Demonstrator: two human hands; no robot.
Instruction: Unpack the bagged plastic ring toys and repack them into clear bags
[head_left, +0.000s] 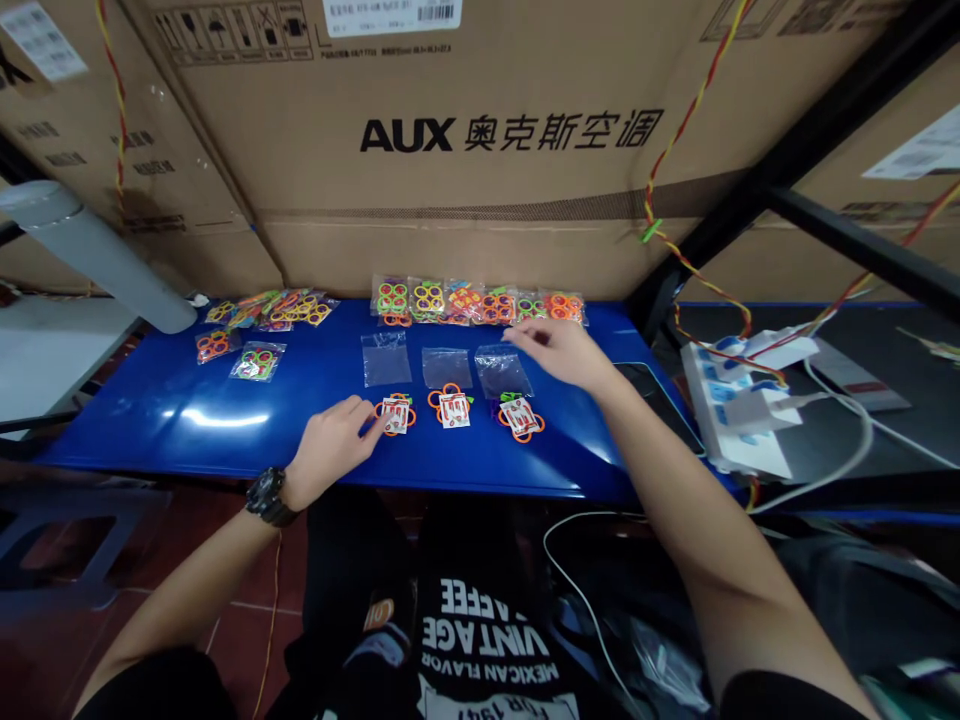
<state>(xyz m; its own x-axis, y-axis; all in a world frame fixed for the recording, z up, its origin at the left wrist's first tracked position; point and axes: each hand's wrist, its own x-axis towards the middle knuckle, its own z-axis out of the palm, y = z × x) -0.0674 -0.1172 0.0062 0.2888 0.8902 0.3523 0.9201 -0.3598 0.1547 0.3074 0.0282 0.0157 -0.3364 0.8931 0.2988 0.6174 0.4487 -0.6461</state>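
My left hand (pixel 334 440) is beside the leftmost bundle of orange rings (pixel 411 415), thumb apart from its bent fingers and reaching to the bundle's edge. A printed white card (pixel 395 416) lies over those rings. Two similar bundles follow to the right, with a middle card (pixel 454 410) and a right card (pixel 520 418). Behind them lie a left clear bag (pixel 385 362), a middle clear bag (pixel 446 369) and a right clear bag (pixel 504 372), all flat. My right hand (pixel 559 352) is closed in a pinch at the right bag's upper edge.
Packed bags of coloured rings (pixel 428 298) line the back of the blue table (pixel 225 420); more bags (pixel 292 305) lie left. A grey bottle (pixel 105 260) stands at the left. A phone-like dark slab (pixel 660 405) and a power strip (pixel 731 410) are right. Cardboard boxes (pixel 450 190) wall the back.
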